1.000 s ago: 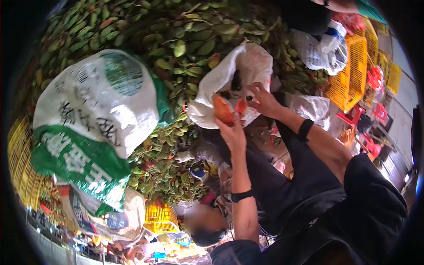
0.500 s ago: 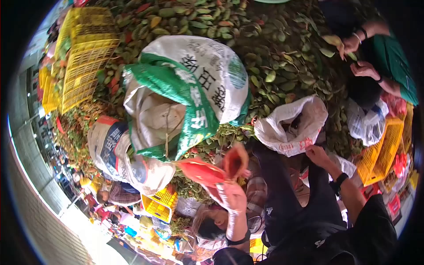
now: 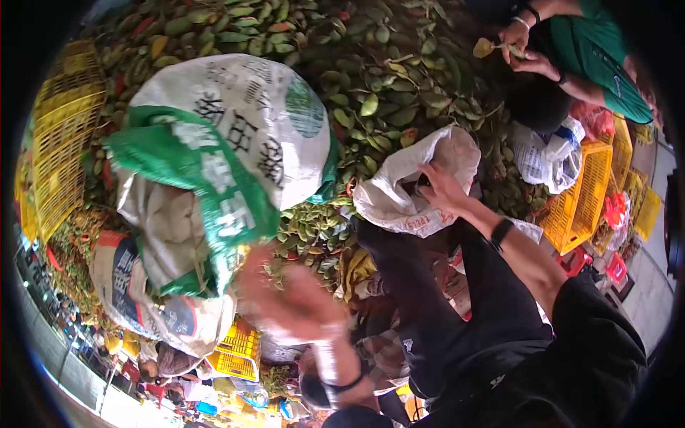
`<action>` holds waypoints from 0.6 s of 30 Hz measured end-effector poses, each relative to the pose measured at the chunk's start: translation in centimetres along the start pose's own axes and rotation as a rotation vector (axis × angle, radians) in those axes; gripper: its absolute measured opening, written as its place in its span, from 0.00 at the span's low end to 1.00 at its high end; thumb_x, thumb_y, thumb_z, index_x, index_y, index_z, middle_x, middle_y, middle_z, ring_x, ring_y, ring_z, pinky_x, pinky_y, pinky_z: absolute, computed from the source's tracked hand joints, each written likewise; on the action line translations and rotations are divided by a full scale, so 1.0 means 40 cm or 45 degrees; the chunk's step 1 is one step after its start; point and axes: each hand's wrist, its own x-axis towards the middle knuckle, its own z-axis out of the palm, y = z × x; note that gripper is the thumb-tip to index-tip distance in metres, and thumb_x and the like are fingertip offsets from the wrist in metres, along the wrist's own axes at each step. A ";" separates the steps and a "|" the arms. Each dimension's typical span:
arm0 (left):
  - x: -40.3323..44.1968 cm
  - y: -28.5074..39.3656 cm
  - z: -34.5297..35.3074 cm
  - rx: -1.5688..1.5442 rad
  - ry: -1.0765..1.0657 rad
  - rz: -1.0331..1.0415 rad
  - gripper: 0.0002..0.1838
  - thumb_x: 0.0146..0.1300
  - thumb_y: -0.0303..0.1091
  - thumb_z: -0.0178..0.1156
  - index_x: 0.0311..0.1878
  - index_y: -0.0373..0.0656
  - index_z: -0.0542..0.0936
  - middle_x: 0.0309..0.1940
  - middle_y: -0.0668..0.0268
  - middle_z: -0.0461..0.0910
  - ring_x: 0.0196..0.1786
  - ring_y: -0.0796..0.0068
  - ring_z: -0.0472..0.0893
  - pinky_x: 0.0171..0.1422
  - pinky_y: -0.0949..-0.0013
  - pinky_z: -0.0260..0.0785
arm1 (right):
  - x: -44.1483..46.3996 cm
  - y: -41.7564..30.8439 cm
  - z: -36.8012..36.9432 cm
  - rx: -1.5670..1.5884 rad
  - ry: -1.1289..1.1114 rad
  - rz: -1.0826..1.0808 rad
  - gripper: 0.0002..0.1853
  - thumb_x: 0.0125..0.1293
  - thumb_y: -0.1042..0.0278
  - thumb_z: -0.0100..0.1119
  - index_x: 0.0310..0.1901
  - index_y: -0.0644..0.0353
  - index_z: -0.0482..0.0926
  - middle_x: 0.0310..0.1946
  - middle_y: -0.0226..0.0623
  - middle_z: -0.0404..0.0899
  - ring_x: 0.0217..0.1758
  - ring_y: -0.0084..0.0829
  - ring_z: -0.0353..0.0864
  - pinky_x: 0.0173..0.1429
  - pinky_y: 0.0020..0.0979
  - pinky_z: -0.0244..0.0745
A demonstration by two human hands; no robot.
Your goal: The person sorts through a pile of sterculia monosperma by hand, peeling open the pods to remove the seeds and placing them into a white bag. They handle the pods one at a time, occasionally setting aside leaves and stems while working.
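My left hand point(image 3: 296, 299), smeared by motion, is beside the big green-and-white woven sack point(image 3: 239, 153). Whether its fingers are closed on anything does not show. My right hand point(image 3: 449, 192) reaches over the mouth of a smaller white woven sack point(image 3: 396, 189) standing by my knees. Its fingers are stretched out and spread at the dark opening, with nothing visible in them. What lies inside that sack is mostly hidden. A heap of flat green leaves point(image 3: 371, 107) spreads behind both sacks.
At the upper right a person in a green shirt point(image 3: 592, 60) holds a leaf stem in both hands. Yellow crates stand at right point(image 3: 581, 196), far left point(image 3: 68, 135) and lower left point(image 3: 239, 349). Another printed sack point(image 3: 153, 307) lies by the big one.
My left hand has moved left towards the big sack; the red, leaf-like pieces it held are no longer distinct. My right hand has gone from the small sack's rim to its mouth. The view has shifted.
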 end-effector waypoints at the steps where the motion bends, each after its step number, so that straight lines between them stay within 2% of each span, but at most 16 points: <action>1: -0.009 0.072 0.077 -0.194 -0.206 0.054 0.13 0.61 0.25 0.54 0.49 0.30 0.76 0.45 0.49 0.79 0.47 0.56 0.79 0.49 0.61 0.72 | 0.053 -0.001 0.012 -0.022 0.015 -0.017 0.31 0.55 0.74 0.58 0.63 0.54 0.63 0.55 0.49 0.68 0.59 0.52 0.67 0.57 0.46 0.68; 2: -0.073 0.063 0.175 -0.373 -0.450 -0.126 0.10 0.59 0.23 0.52 0.42 0.33 0.80 0.40 0.53 0.81 0.43 0.55 0.80 0.46 0.61 0.73 | 0.099 0.012 0.028 -0.134 -0.025 -0.019 0.36 0.54 0.73 0.60 0.66 0.51 0.60 0.60 0.49 0.63 0.63 0.53 0.64 0.59 0.50 0.66; 3: -0.131 0.015 0.281 -0.343 -0.512 -0.124 0.10 0.59 0.24 0.53 0.42 0.34 0.80 0.40 0.53 0.81 0.42 0.56 0.80 0.45 0.62 0.73 | 0.131 0.035 0.045 -0.245 -0.065 -0.020 0.40 0.54 0.73 0.62 0.69 0.49 0.57 0.66 0.48 0.59 0.67 0.54 0.60 0.62 0.54 0.64; 4: -0.194 -0.055 0.389 -0.311 -0.581 -0.126 0.09 0.59 0.24 0.54 0.41 0.35 0.80 0.39 0.53 0.81 0.41 0.56 0.81 0.44 0.63 0.73 | 0.143 0.062 0.066 -0.235 -0.075 0.011 0.40 0.54 0.73 0.62 0.69 0.49 0.57 0.66 0.48 0.59 0.67 0.54 0.60 0.62 0.54 0.64; 6: -0.325 -0.266 0.584 -0.365 -0.627 -0.650 0.12 0.63 0.28 0.57 0.48 0.34 0.78 0.44 0.55 0.82 0.43 0.68 0.82 0.47 0.67 0.73 | 0.130 0.110 0.117 -0.538 -0.470 0.235 0.48 0.52 0.72 0.65 0.73 0.41 0.49 0.72 0.48 0.48 0.73 0.54 0.51 0.63 0.63 0.60; 7: -0.363 -0.356 0.661 -0.241 -0.629 -0.737 0.11 0.60 0.29 0.58 0.44 0.35 0.79 0.42 0.52 0.81 0.44 0.60 0.81 0.47 0.63 0.72 | 0.094 0.124 0.135 -0.662 -0.556 0.246 0.51 0.51 0.69 0.67 0.73 0.34 0.46 0.74 0.46 0.43 0.76 0.53 0.44 0.62 0.70 0.56; 8: -0.395 -0.439 0.738 -0.127 -0.626 -0.823 0.11 0.58 0.31 0.60 0.41 0.35 0.79 0.39 0.50 0.81 0.44 0.53 0.79 0.48 0.60 0.70 | 0.044 0.151 0.166 -0.663 -0.575 0.271 0.51 0.51 0.69 0.67 0.73 0.34 0.46 0.74 0.46 0.43 0.76 0.53 0.44 0.62 0.70 0.56; 10: -0.459 -0.576 0.884 -0.086 -0.872 -0.855 0.17 0.56 0.36 0.63 0.44 0.34 0.78 0.39 0.49 0.80 0.45 0.51 0.79 0.49 0.56 0.69 | -0.066 0.215 0.214 -0.417 -0.712 0.293 0.50 0.52 0.68 0.66 0.73 0.35 0.46 0.72 0.46 0.46 0.75 0.52 0.46 0.63 0.69 0.57; 11: -0.455 -0.544 0.922 0.152 -0.802 -0.714 0.20 0.55 0.39 0.65 0.45 0.34 0.77 0.38 0.49 0.80 0.44 0.50 0.79 0.49 0.55 0.69 | -0.102 0.241 0.219 -0.432 -0.726 0.315 0.50 0.52 0.68 0.66 0.73 0.35 0.46 0.72 0.46 0.46 0.75 0.52 0.46 0.63 0.69 0.57; 12: -0.441 -0.508 0.941 0.393 -0.732 -0.566 0.23 0.53 0.41 0.66 0.46 0.34 0.76 0.38 0.50 0.81 0.43 0.50 0.79 0.49 0.54 0.69 | -0.139 0.257 0.226 -0.378 -0.664 0.285 0.48 0.52 0.67 0.65 0.72 0.37 0.49 0.70 0.47 0.49 0.74 0.52 0.50 0.63 0.64 0.60; 13: -0.445 -0.512 0.952 0.394 -0.768 -0.584 0.23 0.53 0.41 0.66 0.46 0.34 0.76 0.38 0.50 0.81 0.43 0.50 0.79 0.49 0.54 0.69 | -0.177 0.261 0.236 -0.309 -0.612 0.256 0.45 0.53 0.67 0.64 0.71 0.39 0.52 0.69 0.48 0.53 0.72 0.52 0.54 0.63 0.60 0.62; 14: -0.436 -0.533 0.950 0.213 -0.822 -0.665 0.24 0.53 0.42 0.67 0.46 0.34 0.76 0.37 0.52 0.81 0.41 0.52 0.79 0.49 0.55 0.69 | -0.197 0.260 0.236 -0.292 -0.646 0.276 0.45 0.53 0.67 0.64 0.71 0.39 0.52 0.69 0.48 0.53 0.72 0.52 0.54 0.63 0.60 0.62; 15: -0.435 -0.551 0.948 0.029 -0.850 -0.738 0.25 0.53 0.42 0.68 0.47 0.34 0.75 0.36 0.54 0.81 0.40 0.55 0.79 0.49 0.56 0.69 | -0.197 0.269 0.225 -0.218 -0.519 0.251 0.40 0.54 0.67 0.63 0.69 0.44 0.56 0.66 0.48 0.56 0.69 0.51 0.57 0.63 0.55 0.64; 16: -0.439 -0.551 0.933 0.033 -0.842 -0.736 0.25 0.53 0.42 0.68 0.47 0.34 0.75 0.36 0.54 0.81 0.40 0.55 0.79 0.49 0.56 0.69 | -0.178 0.277 0.208 -0.154 -0.372 0.211 0.36 0.54 0.68 0.62 0.66 0.48 0.61 0.63 0.49 0.59 0.67 0.51 0.61 0.62 0.49 0.66; 17: -0.443 -0.548 0.897 -0.251 -0.799 -0.833 0.23 0.53 0.40 0.68 0.47 0.34 0.74 0.36 0.56 0.81 0.39 0.60 0.79 0.47 0.59 0.71 | -0.158 0.273 0.195 -0.148 -0.262 0.159 0.29 0.54 0.69 0.61 0.59 0.55 0.69 0.61 0.49 0.63 0.62 0.51 0.66 0.60 0.45 0.68; 18: -0.443 -0.546 0.860 -0.537 -0.751 -0.916 0.21 0.54 0.37 0.68 0.46 0.35 0.74 0.36 0.59 0.80 0.37 0.65 0.79 0.45 0.63 0.72 | -0.131 0.262 0.173 -0.148 -0.247 0.147 0.29 0.54 0.69 0.61 0.59 0.55 0.69 0.61 0.49 0.63 0.62 0.51 0.66 0.60 0.45 0.68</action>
